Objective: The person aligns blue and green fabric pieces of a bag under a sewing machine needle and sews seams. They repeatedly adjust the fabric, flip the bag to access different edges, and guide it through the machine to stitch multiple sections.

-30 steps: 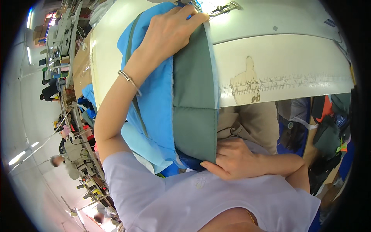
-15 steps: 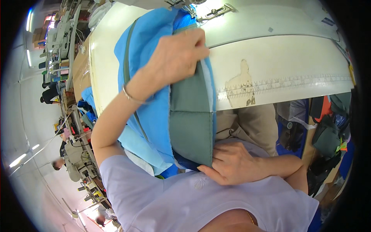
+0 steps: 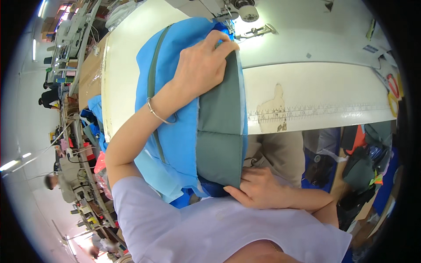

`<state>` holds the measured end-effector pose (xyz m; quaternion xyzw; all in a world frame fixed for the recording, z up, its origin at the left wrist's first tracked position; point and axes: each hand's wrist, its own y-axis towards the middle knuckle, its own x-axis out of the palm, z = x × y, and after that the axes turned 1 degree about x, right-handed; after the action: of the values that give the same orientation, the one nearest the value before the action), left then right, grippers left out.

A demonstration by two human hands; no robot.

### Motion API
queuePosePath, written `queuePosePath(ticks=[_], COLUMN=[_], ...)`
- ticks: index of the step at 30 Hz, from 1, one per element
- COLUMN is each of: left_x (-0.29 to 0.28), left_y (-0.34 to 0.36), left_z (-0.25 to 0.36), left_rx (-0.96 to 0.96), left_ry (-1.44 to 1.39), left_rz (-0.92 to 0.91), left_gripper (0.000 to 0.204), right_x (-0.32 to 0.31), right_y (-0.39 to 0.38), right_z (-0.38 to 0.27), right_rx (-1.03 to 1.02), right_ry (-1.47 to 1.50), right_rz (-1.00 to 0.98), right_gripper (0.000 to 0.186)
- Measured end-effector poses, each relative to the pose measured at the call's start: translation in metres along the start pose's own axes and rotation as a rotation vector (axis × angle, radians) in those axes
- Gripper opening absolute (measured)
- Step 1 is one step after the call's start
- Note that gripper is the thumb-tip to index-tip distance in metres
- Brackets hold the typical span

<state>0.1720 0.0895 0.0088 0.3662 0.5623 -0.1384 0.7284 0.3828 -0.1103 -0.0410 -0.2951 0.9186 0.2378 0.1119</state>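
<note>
A blue and grey-green fabric piece (image 3: 219, 153) with a dark green strip lies over the edge of the white sewing table (image 3: 307, 81). Its far end sits at the needle area of a sewing machine (image 3: 228, 13). My left hand (image 3: 201, 65), a bracelet at its wrist, rests on the piece, its fingers bent and closed on the right edge close to the machine. My right hand (image 3: 258, 188) pinches the near end of the same edge by my body, thumb below and fingers curled. Pale blue fabric (image 3: 158, 175) hangs under the piece.
A metal guide (image 3: 261, 31) lies right of the needle, and a measuring scale (image 3: 315, 110) runs along the table's front edge. Scissors (image 3: 391, 90) lie at the far right. Dark fabric pieces (image 3: 362, 168) are heaped below right. Other people and machines line the left.
The view has shifted, showing more of the machine head. My left hand's fingers have straightened a little at the fabric edge. My right hand keeps its pinch at the near end.
</note>
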Motion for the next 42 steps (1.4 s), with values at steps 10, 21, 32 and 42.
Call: queuePosePath(ticks=[10,21,32,42], left_x=[0.002,-0.043,-0.069,-0.119], left_y=[-0.015,-0.063,-0.121,-0.165], left_z=[-0.009,0.030,0.067,0.103], left_rx=[0.012,0.055,0.476,0.132], left_ry=[0.018,-0.154,-0.123,0.059], left_rz=[0.022,-0.079,-0.301,-0.289], left_gripper=[0.044,0.013,0.037,0.052], right_x=[0.000,0.004,0.028,-0.002], right_y=[-0.001,-0.011,-0.006,0.032], right_z=[0.001,0.015,0.052,0.008], right_rx=[-0.071,0.154,0.820,1.002], right_ry=[-0.157,-0.467,0.025,1.546], right_rz=[0.003,0.321,-0.306,0.006], right_gripper=[0.037,0.036,0.053,0.036])
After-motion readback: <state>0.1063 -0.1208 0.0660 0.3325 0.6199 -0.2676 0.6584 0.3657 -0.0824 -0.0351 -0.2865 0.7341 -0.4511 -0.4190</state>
